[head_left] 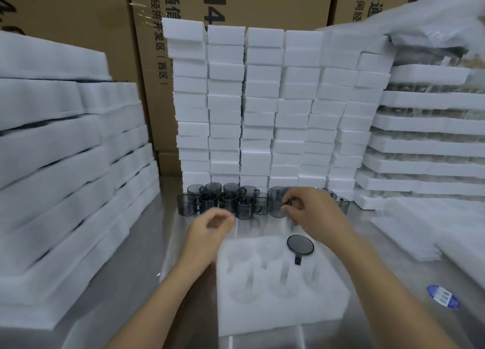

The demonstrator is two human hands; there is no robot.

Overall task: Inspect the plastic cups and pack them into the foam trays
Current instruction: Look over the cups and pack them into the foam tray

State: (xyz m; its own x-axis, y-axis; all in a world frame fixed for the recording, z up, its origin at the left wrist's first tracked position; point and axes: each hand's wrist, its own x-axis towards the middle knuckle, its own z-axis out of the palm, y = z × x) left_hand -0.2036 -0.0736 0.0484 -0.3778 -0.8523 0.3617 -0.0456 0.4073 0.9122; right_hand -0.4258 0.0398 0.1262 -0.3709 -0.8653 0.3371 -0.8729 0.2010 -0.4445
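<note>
Foam tray (275, 291), nearest: one seated cup (300, 245) is held, other pockets are left unfilled. Loose cups (223, 199) are grouped behind on the bench (131, 283). A grey cup (275, 201) is pinched by the fingers (287, 200) of the right hand (312, 212); the left hand (212, 225) is loosely curled, empty.

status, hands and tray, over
Left hand empty, loosely curled. Right hand pinching a grey cup in the row behind. Foam tray: one seated cup, other slots empty. Nothing in the way.
</note>
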